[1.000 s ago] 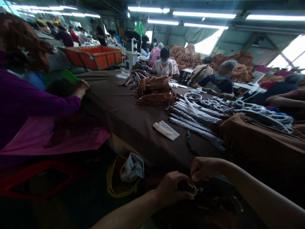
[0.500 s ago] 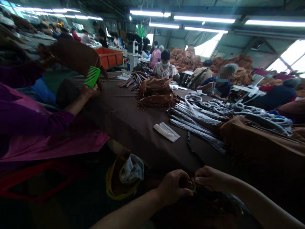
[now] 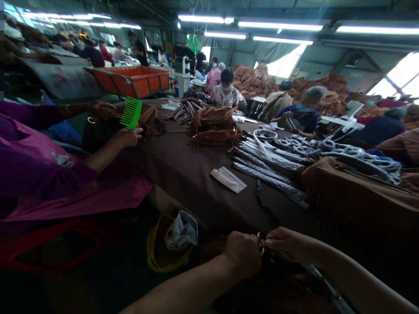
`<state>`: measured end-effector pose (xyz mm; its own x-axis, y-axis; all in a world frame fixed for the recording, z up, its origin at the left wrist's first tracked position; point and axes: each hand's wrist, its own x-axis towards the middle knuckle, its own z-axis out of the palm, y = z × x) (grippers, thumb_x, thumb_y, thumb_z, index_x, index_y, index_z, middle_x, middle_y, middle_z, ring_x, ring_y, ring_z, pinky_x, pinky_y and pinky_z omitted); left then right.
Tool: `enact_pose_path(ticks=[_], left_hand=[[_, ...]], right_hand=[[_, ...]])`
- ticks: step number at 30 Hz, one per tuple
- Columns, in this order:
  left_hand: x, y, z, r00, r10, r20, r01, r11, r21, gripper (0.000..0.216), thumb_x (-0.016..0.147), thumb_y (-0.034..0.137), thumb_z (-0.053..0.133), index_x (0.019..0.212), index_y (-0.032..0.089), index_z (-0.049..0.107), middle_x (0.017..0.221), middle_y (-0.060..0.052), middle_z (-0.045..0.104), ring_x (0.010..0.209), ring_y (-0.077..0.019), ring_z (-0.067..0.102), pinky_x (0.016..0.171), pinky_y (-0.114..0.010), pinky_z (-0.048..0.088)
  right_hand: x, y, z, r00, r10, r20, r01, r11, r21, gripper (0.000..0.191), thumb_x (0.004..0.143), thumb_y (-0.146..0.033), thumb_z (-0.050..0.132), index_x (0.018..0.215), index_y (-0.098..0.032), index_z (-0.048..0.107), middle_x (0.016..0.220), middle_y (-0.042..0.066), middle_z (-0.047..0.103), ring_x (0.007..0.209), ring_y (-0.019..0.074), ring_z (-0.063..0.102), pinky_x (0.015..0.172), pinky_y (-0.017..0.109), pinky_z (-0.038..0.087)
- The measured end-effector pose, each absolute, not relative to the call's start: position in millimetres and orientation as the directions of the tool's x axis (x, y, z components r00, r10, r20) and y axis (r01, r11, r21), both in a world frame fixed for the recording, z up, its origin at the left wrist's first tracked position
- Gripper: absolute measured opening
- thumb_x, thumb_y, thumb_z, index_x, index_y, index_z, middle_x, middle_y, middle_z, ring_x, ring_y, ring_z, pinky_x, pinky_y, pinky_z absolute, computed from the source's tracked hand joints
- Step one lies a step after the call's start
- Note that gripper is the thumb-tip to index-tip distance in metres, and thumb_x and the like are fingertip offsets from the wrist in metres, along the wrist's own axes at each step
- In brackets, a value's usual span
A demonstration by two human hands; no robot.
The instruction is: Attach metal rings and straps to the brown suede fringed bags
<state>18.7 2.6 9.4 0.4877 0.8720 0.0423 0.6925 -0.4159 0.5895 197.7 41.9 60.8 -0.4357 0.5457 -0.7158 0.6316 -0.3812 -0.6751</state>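
Low in front of me, my left hand (image 3: 244, 254) is closed in a fist beside a gold-coloured metal ring (image 3: 261, 244), which stands up at its fingers. My right hand (image 3: 291, 245) pinches close against the ring's other side; what lies between its fingertips is hidden. Below the right wrist runs a strip in clear plastic wrap (image 3: 322, 279), shaped like a strap. Dark brown material lies in shadow under both hands, too dim to make out. On the right sits a brown fringed bag (image 3: 353, 183).
Plastic-wrapped straps (image 3: 271, 168) and a white packet (image 3: 229, 179) lie on the brown-covered table (image 3: 183, 174). Another fringed bag (image 3: 214, 124) stands farther back. At left, a co-worker's hand (image 3: 126, 137) holds a green comb (image 3: 131, 112). A yellow-rimmed basket (image 3: 152, 248) is below the edge.
My left hand has turned into a tighter fist, and the metal ring now stands upright between my hands. The co-worker's bag has been lowered to the table, opening the view of the orange bin.
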Motion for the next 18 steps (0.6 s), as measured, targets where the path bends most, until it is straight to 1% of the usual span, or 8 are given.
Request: enact_pose_path(ticks=[3,6,10,12,13,15,16,18], left_hand=[[18,2,8,0.483,0.876,0.004,0.702,-0.389,0.596,0.027,0.084,0.031,0.045,0.083,0.014,0.066,0.08,-0.012,0.071,0.07,-0.0261,0.069,0.059,-0.031,0.048],[19,2,8,0.492,0.87,-0.017,0.692,-0.379,0.614,0.03,0.086,0.033,0.043,0.081,0.016,0.066,0.081,-0.012,0.072,0.072,-0.0266,0.069,0.059,-0.032,0.049],[20,2,5,0.492,0.87,-0.016,0.685,-0.376,0.625,0.033,0.089,0.035,0.04,0.08,0.018,0.067,0.08,-0.01,0.072,0.072,-0.0241,0.069,0.058,-0.03,0.048],[20,1,2,0.493,0.87,0.014,0.684,-0.398,0.611,0.034,0.089,0.036,0.039,0.078,0.018,0.066,0.078,-0.009,0.071,0.069,-0.0234,0.069,0.056,-0.029,0.047],[20,0,0,0.507,0.86,0.045,0.678,-0.431,0.595,0.033,0.089,0.036,0.039,0.078,0.018,0.065,0.078,-0.009,0.071,0.068,-0.0236,0.068,0.055,-0.03,0.047],[19,-4,-3,0.552,0.825,0.12,0.654,-0.518,0.551,0.03,0.087,0.035,0.041,0.079,0.017,0.063,0.077,-0.008,0.07,0.067,-0.0246,0.068,0.056,-0.033,0.048],[18,-6,-5,0.578,0.801,0.157,0.638,-0.563,0.525,0.028,0.086,0.034,0.042,0.079,0.017,0.062,0.077,-0.008,0.07,0.068,-0.0252,0.068,0.057,-0.034,0.049],[16,-10,-9,0.638,0.734,0.233,0.593,-0.661,0.459,0.024,0.082,0.034,0.044,0.081,0.015,0.06,0.077,-0.008,0.068,0.069,-0.0269,0.067,0.06,-0.038,0.05]], right_hand=[[196,33,54,-0.409,0.566,-0.716,0.633,-0.389,-0.669,0.058,0.065,-0.075,0.059,0.063,-0.018,0.047,0.045,-0.01,0.032,0.037,0.0032,0.023,0.037,0.021,0.014],[190,21,52,-0.331,0.647,-0.686,0.671,-0.349,-0.654,0.058,0.069,-0.078,0.051,0.063,-0.02,0.046,0.043,-0.009,0.032,0.038,0.0051,0.025,0.039,0.021,0.016],[179,7,57,-0.229,0.837,-0.498,0.798,-0.132,-0.588,0.051,0.077,-0.069,0.047,0.062,-0.02,0.049,0.05,-0.003,0.044,0.046,0.0087,0.036,0.045,0.023,0.024],[176,3,61,-0.21,0.876,-0.433,0.823,-0.08,-0.562,0.048,0.079,-0.064,0.047,0.062,-0.02,0.05,0.054,-0.002,0.046,0.049,0.0093,0.038,0.047,0.023,0.026],[176,2,63,-0.218,0.855,-0.471,0.805,-0.115,-0.582,0.047,0.078,-0.064,0.048,0.062,-0.02,0.049,0.052,-0.003,0.044,0.047,0.0089,0.036,0.045,0.023,0.025],[181,2,65,-0.287,0.744,-0.603,0.736,-0.232,-0.636,0.047,0.076,-0.065,0.05,0.063,-0.02,0.048,0.047,-0.006,0.037,0.042,0.0077,0.03,0.042,0.023,0.022],[185,3,66,-0.343,0.657,-0.672,0.694,-0.305,-0.652,0.047,0.075,-0.066,0.051,0.064,-0.02,0.049,0.045,-0.007,0.035,0.04,0.0072,0.026,0.04,0.023,0.02],[194,6,66,-0.503,0.39,-0.771,0.593,-0.494,-0.636,0.048,0.072,-0.066,0.054,0.066,-0.019,0.052,0.04,-0.01,0.028,0.035,0.006,0.018,0.037,0.023,0.017]])
